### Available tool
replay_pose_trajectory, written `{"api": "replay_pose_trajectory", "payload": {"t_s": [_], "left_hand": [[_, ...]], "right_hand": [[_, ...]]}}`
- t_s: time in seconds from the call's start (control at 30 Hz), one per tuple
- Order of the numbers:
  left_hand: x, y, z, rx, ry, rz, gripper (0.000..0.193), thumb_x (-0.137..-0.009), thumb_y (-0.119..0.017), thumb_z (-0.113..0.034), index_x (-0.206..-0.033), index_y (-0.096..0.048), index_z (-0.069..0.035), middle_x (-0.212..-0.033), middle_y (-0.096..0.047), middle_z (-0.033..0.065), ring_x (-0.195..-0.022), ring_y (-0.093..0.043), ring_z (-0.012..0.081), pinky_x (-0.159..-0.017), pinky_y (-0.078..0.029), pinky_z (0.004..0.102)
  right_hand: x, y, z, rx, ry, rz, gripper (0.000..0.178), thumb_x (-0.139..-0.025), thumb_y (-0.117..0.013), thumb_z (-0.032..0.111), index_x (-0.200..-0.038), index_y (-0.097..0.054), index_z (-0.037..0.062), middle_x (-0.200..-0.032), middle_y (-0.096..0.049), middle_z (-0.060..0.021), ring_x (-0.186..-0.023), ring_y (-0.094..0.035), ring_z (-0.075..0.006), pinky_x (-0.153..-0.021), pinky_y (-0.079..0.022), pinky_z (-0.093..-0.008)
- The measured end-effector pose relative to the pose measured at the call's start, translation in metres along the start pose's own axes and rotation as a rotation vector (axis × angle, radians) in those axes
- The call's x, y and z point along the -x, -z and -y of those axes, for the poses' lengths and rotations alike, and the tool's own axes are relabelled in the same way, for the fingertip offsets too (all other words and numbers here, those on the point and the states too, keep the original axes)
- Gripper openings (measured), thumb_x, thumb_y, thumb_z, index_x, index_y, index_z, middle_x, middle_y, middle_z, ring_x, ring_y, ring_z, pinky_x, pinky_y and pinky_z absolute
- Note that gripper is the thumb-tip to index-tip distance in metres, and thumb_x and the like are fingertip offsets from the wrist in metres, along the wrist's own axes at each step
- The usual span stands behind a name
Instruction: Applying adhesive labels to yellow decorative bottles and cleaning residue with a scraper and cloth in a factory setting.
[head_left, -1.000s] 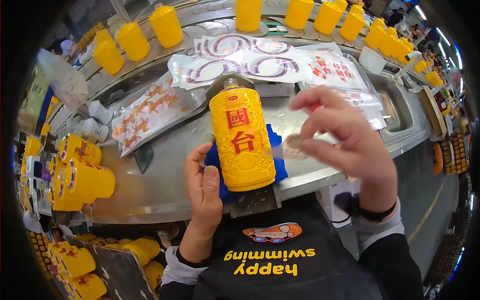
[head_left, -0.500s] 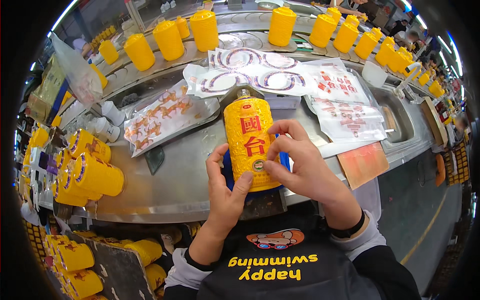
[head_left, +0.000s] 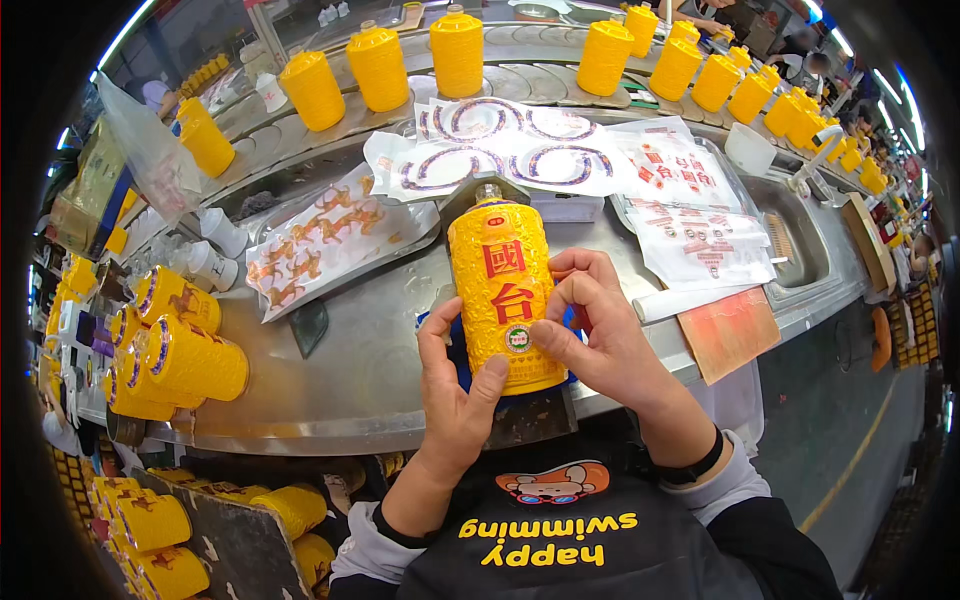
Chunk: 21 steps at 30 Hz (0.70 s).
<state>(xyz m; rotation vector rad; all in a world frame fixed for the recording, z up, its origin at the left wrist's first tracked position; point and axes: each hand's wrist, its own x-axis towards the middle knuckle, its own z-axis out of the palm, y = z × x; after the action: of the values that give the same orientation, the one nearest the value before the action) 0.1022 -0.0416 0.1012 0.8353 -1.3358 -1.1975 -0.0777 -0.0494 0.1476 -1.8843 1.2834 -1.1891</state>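
Note:
A yellow embossed bottle (head_left: 475,270) with large red characters down its front lies tilted in front of me, its neck pointing away. Low on the front is a small round green-and-white emblem decal (head_left: 517,340). My left hand (head_left: 452,395) is closed about the bottle's lower left side, thumb against the front near the base. My right hand (head_left: 608,340) grips the lower right side with curled fingers, its thumb tip pressed beside the emblem. Part of a blue support (head_left: 463,365) shows under the bottle; the rest is hidden.
Decal sheets (head_left: 505,150) lie beyond the bottle, with a tray of orange horse decals (head_left: 325,240) to the left and red decal sheets (head_left: 690,225) to the right. Decorated yellow bottles (head_left: 195,355) are stacked at left. Plain ones (head_left: 378,70) stand on the conveyor. A sink (head_left: 800,235) is at right.
The conveyor bottles have shifted to the right. My right thumb has come onto the bottle beside the emblem, and the bottle has turned slightly. My left hand keeps its hold.

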Motion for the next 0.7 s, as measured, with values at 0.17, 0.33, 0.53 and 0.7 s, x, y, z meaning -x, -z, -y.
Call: {"api": "replay_pose_trajectory", "payload": {"t_s": [0.17,0.33,0.53,0.7], "left_hand": [[0.001,-0.001,-0.001,0.009,0.006,0.0,0.06,-0.09,-0.06,-0.026,-0.133,-0.03,0.004,-0.129,-0.037,0.0152,-0.124,-0.035,0.0236,-0.107,-0.024,0.0349],[-0.001,0.004,0.003,0.125,-0.021,0.028,0.062,-0.09,-0.06,-0.025,-0.135,-0.029,0.004,-0.132,-0.036,0.0158,-0.125,-0.034,0.0235,-0.107,-0.024,0.0346],[0.0,0.003,0.002,0.046,-0.029,0.038,0.063,-0.09,-0.06,-0.025,-0.135,-0.028,0.005,-0.133,-0.035,0.0158,-0.126,-0.033,0.0231,-0.108,-0.023,0.0343],[0.0,0.004,0.003,0.022,-0.024,0.045,0.064,-0.09,-0.06,-0.026,-0.136,-0.028,0.004,-0.133,-0.035,0.0157,-0.127,-0.033,0.0233,-0.108,-0.023,0.0341]], "right_hand": [[0.001,0.002,0.001,-0.007,0.003,0.019,0.025,-0.081,-0.071,0.02,-0.086,-0.052,0.0041,-0.112,-0.044,-0.0187,-0.108,-0.046,-0.0305,-0.091,-0.04,-0.0357],[0.006,0.009,-0.013,-0.135,-0.022,0.047,0.029,-0.083,-0.07,0.027,-0.09,-0.051,0.0054,-0.119,-0.04,-0.018,-0.112,-0.044,-0.0285,-0.091,-0.04,-0.0344],[0.014,0.009,-0.018,-0.162,-0.045,0.12,0.032,-0.081,-0.072,0.025,-0.093,-0.048,0.0069,-0.122,-0.038,-0.0162,-0.112,-0.043,-0.025,-0.09,-0.041,-0.0317],[0.013,0.011,-0.017,-0.168,-0.06,0.134,0.032,-0.08,-0.073,0.023,-0.092,-0.048,0.007,-0.123,-0.038,-0.0161,-0.112,-0.043,-0.0245,-0.09,-0.041,-0.0319]]}}
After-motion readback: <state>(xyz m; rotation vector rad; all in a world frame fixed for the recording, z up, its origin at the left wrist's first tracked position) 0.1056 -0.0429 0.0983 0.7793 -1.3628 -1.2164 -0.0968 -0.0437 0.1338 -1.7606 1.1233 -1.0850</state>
